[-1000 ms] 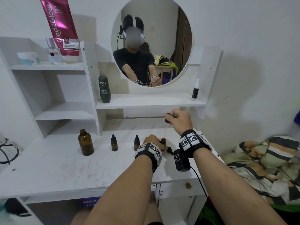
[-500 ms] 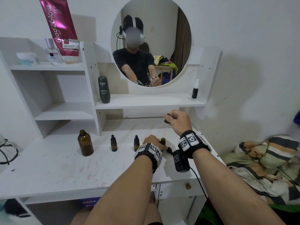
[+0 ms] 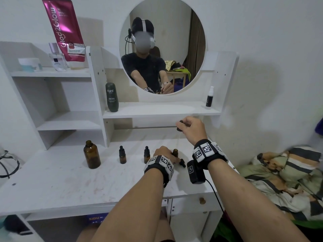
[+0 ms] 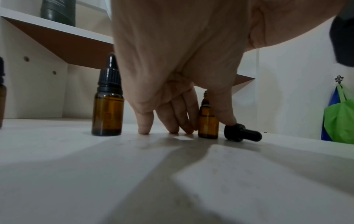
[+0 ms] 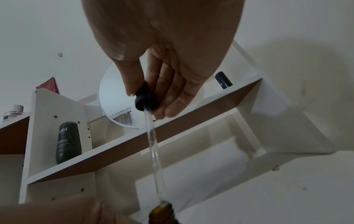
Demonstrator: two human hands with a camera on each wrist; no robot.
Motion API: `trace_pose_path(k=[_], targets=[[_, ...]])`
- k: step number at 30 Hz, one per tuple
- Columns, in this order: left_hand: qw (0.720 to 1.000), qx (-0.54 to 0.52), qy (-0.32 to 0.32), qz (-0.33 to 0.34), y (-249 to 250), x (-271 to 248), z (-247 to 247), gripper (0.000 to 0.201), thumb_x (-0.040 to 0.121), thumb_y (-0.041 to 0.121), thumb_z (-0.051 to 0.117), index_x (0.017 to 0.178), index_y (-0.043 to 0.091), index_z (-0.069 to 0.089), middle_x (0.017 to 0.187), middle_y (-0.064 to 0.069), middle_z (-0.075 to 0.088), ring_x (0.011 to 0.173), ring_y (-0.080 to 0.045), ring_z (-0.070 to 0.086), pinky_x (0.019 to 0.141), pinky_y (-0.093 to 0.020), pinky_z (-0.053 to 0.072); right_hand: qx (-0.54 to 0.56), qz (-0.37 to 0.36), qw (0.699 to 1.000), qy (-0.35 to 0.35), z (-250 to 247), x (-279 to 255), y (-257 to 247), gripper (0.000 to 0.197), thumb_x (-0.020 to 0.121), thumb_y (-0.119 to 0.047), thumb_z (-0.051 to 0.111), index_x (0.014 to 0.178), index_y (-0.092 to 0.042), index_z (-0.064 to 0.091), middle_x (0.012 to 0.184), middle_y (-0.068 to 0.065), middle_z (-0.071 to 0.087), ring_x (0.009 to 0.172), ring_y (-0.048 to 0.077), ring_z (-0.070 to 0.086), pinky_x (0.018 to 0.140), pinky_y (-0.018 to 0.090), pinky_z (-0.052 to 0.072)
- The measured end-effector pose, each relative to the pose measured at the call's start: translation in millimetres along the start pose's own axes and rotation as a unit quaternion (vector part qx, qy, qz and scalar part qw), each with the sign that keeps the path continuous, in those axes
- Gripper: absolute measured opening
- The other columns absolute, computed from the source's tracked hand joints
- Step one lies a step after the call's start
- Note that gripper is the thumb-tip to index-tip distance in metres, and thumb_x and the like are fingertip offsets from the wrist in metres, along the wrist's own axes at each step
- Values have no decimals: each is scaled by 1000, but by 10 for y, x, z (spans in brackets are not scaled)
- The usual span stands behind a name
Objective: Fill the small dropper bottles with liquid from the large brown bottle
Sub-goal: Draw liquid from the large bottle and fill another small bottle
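Head view: my right hand (image 3: pixel 191 130) pinches the black bulb of a glass pipette (image 5: pixel 153 145), whose tip meets the mouth of the open dropper bottle (image 4: pixel 208 122). My left hand (image 3: pixel 163 152) holds that bottle upright between thumb and fingers on the white vanity table (image 3: pixel 61 180). At its 3 o'clock lies a loose dropper cap (image 4: pixel 242 133); at 9 o'clock stand two capped dropper bottles (image 3: pixel 122 155), then the large brown bottle (image 3: pixel 91 154), uncapped.

On the tabletop (image 3: pixel 52 180) are standing one large brown bottle (image 3: pixel 92 154) and three small dropper bottles: two capped (image 3: pixel 122 155) (image 3: pixel 146 154), one open (image 3: pixel 175 152). One loose black dropper cap (image 3: pixel 182 162) is lying there. One glass pipette (image 5: pixel 153 145) is hanging above.
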State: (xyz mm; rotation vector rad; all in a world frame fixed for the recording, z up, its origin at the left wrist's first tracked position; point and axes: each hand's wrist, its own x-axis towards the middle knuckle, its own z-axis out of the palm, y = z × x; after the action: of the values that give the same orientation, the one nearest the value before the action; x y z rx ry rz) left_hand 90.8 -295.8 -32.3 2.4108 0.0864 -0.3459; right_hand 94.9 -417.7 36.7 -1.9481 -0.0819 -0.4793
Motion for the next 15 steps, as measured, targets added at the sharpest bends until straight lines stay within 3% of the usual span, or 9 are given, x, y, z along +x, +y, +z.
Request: trace_pose_path(k=[2,4,6,7,9,10,12,15], targets=[[1000,-4,6,-14,-11,-34,9,24,63,41,78,61,22,63,63,6,63,77,-18,64,97,-33,46,7,-11,1000,2,-22,32,-80,12,86,-18,71,78,-9,70,76,5,74,75,20,70,79,37,59],[1000,-3,1,-12,-41,-61,-12,32,63,43,79,59,24,53,65,10,59,82,-16,61,111,-38,35,26,-19,999,7,-14,73,-193,10,86,-18,71,79,-11,70,77,6,74,78,24,72,81,39,60],[1000,-7,-22,2,-88,-127,-80,34,69,39,81,62,26,50,75,8,61,91,-17,60,114,-38,30,46,-23,999,7,47,114,-329,8,86,-17,71,81,-10,71,78,7,74,80,25,72,81,40,60],[999,-14,-35,10,-122,-175,-136,27,71,36,81,66,25,56,83,4,67,94,-18,62,112,-37,33,56,-26,998,6,102,132,-402,9,86,-16,71,81,-8,71,77,6,74,79,24,72,81,40,60],[998,-44,-53,16,-200,-277,-270,16,73,26,81,79,14,72,90,-7,74,90,-22,69,98,-36,49,83,-33,996,-3,251,143,-559,12,85,-15,71,82,-4,71,75,7,74,77,25,72,80,41,60],[996,-61,-66,8,-262,-330,-351,14,74,19,79,77,7,73,79,-9,74,76,-22,70,82,-34,55,96,-35,995,-11,342,139,-641,13,86,-15,71,83,-2,70,75,8,73,77,25,72,79,41,60],[988,-104,-107,-30,-417,-476,-557,21,79,7,73,62,3,64,54,-9,65,43,-18,59,51,-25,49,120,-35,992,-32,561,115,-795,15,87,-14,70,85,0,69,74,7,73,73,19,70,77,39,59],[979,-129,-126,-100,-768,-723,-918,19,87,10,70,73,-2,64,54,-11,63,36,-18,55,38,-17,43,140,-42,987,-68,948,57,-998,13,86,-14,70,84,-1,69,75,8,72,71,16,69,78,40,60]])
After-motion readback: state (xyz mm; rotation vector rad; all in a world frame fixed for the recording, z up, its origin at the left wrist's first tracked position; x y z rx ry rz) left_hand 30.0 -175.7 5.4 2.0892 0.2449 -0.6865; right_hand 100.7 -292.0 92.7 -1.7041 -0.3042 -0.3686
